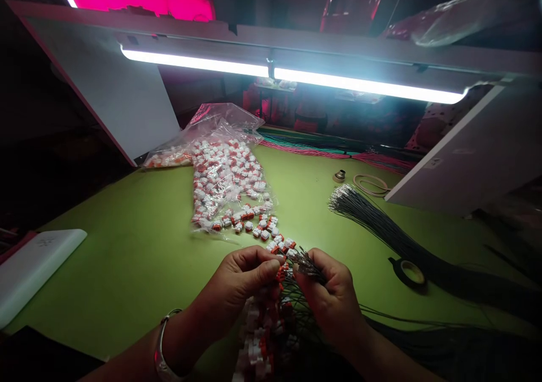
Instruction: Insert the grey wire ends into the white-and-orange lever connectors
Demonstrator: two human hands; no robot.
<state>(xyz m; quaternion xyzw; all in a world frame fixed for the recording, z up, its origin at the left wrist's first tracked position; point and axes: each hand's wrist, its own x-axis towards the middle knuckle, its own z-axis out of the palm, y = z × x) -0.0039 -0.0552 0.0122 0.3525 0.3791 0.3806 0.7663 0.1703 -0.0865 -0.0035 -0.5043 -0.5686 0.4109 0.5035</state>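
My right hand is closed around a bunch of thin dark wires, their tips pointing up and to the left. Close beside it, my left hand pinches with thumb and forefinger at the wire tips; what sits between those fingers is too small and covered to make out. White and orange connectors lie loose on the green table just beyond both hands. Below the hands hangs a cluster of connectors among dark wires, partly in shadow.
A clear plastic bag full of connectors spills toward me. At right lie a large bundle of black wires, a roll of black tape, a pale ring and a small metal piece. A white box stands left; a lamp hangs above.
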